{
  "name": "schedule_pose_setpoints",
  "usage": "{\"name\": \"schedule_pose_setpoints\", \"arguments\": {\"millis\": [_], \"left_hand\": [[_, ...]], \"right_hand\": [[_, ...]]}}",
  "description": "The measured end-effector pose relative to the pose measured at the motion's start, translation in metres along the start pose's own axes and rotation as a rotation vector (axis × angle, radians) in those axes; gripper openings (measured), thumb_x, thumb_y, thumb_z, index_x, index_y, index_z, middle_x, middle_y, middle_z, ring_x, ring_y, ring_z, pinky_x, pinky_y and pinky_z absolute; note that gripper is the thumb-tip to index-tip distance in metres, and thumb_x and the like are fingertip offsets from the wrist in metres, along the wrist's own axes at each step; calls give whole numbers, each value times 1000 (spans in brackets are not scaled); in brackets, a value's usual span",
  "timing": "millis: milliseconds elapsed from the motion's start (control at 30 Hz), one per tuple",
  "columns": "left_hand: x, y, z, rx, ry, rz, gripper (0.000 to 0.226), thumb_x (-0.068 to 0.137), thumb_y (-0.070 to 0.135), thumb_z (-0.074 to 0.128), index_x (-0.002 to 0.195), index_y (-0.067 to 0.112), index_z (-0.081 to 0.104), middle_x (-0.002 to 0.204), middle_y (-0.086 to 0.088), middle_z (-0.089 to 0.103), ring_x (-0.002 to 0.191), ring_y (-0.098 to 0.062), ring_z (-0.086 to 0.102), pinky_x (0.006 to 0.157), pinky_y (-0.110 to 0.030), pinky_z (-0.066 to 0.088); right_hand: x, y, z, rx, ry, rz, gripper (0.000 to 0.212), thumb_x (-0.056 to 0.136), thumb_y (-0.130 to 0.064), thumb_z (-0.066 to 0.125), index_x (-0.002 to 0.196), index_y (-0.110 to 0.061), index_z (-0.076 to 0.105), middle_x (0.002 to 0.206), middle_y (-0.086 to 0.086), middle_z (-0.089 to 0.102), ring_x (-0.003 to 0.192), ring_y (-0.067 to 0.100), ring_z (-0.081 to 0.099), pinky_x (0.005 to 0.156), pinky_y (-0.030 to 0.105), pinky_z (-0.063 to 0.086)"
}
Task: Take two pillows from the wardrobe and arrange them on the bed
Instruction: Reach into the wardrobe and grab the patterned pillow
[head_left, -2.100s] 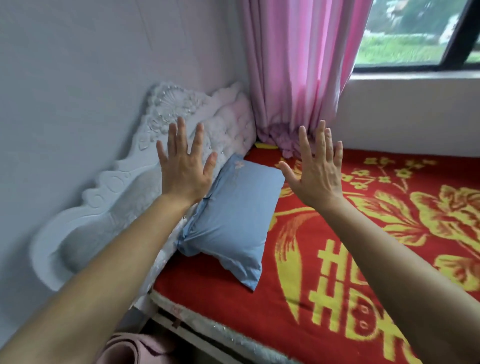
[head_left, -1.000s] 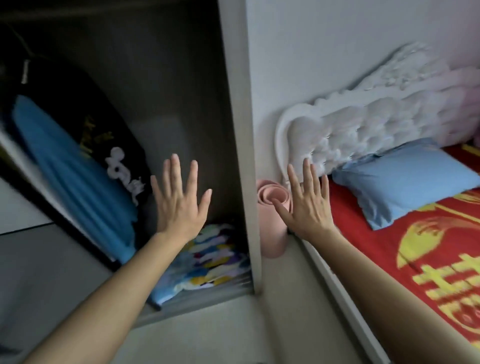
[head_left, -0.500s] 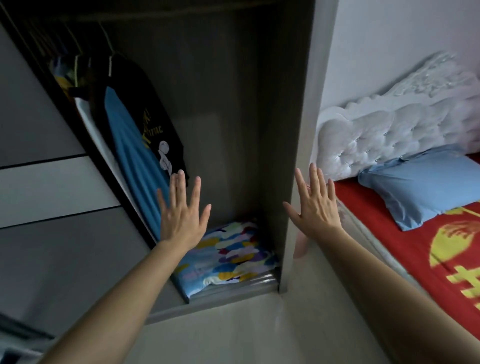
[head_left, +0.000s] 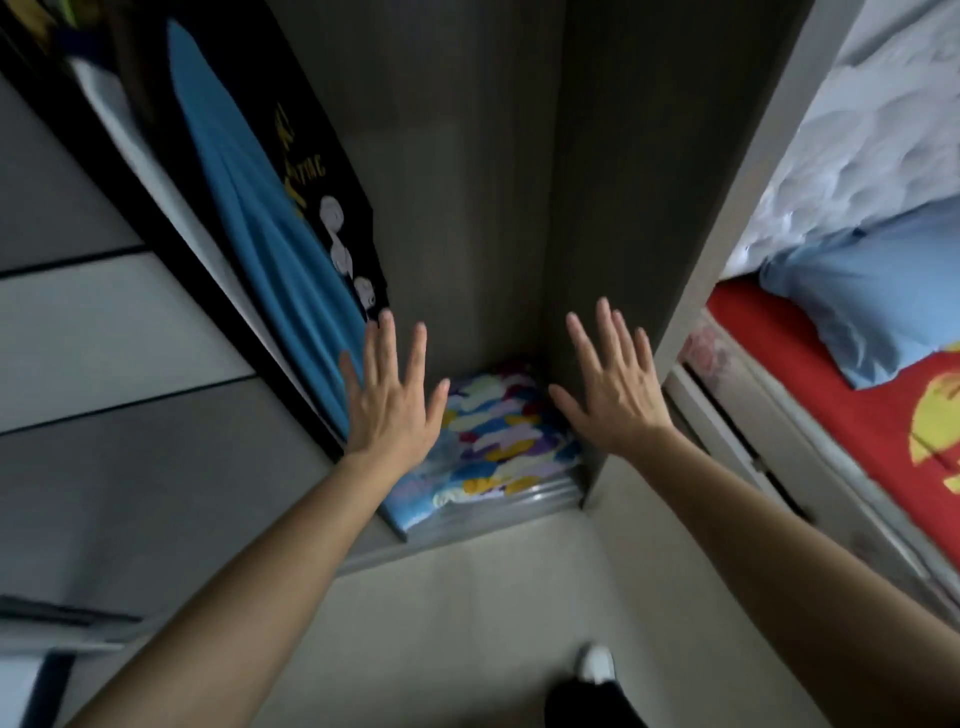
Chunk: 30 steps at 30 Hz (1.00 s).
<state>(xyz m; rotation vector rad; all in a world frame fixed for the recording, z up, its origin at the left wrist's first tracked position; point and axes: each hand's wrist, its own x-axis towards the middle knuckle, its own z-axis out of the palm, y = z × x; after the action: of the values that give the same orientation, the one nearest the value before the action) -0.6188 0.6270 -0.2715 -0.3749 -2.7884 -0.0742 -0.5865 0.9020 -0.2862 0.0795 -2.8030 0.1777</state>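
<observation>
Pillow with multicoloured print (head_left: 498, 441) lies on the wardrobe floor (head_left: 467, 530), ungrasped. Left hand (head_left: 389, 405) and right hand (head_left: 613, 400) hover above it, fingers spread, holding nothing. Blue garment (head_left: 260, 218) hangs at left. Light blue pillow (head_left: 872, 291) rests on the bed (head_left: 810, 405) at right.

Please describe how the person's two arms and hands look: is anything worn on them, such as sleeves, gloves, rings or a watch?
Both forearms are bare all the way to the picture's lower edge; no sleeve shows. The left hand and the right hand wear no gloves. I see no ring, watch or bracelet on either wrist or on the fingers, and no markings, though the picture is slightly blurred.
</observation>
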Motion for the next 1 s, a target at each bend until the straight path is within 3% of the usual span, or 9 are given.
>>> {"name": "schedule_pose_setpoints", "arguments": {"millis": [200,400,633,900,1000], "left_hand": [[29,8,101,-3,-103,-25,71,96,53,40,154,18,17,162,-20,7,148,-38,12,114,-66,19],[50,21,209,-29,-312,-249,72,93,50,42,153,17,19,161,-22,9,146,-40,16,113,-63,21],[51,12,305,-26,-470,-342,71,95,55,32,154,20,13,162,-20,9,147,-38,14,114,-64,20],[3,-20,477,-37,-704,-349,71,93,45,48,153,19,20,162,-21,7,147,-41,10,112,-64,22],[-16,-36,557,-33,-773,-386,75,90,42,54,153,19,20,162,-20,7,148,-41,9,112,-65,21]], "right_hand": [[41,40,102,97,-129,51,90,89,-55,54,159,-17,11,164,25,7,149,43,16,120,57,16],[95,64,208,178,-353,9,89,90,-49,54,159,-16,7,164,24,4,150,42,14,120,56,17],[125,67,319,240,-559,42,88,91,-41,56,159,-17,6,164,23,4,150,43,13,118,56,24],[69,50,502,248,-738,227,86,95,-37,57,159,-21,3,165,19,11,147,38,22,108,48,37],[30,43,580,217,-878,218,88,96,-34,57,159,-21,-3,166,18,3,150,37,16,116,48,28]]}}
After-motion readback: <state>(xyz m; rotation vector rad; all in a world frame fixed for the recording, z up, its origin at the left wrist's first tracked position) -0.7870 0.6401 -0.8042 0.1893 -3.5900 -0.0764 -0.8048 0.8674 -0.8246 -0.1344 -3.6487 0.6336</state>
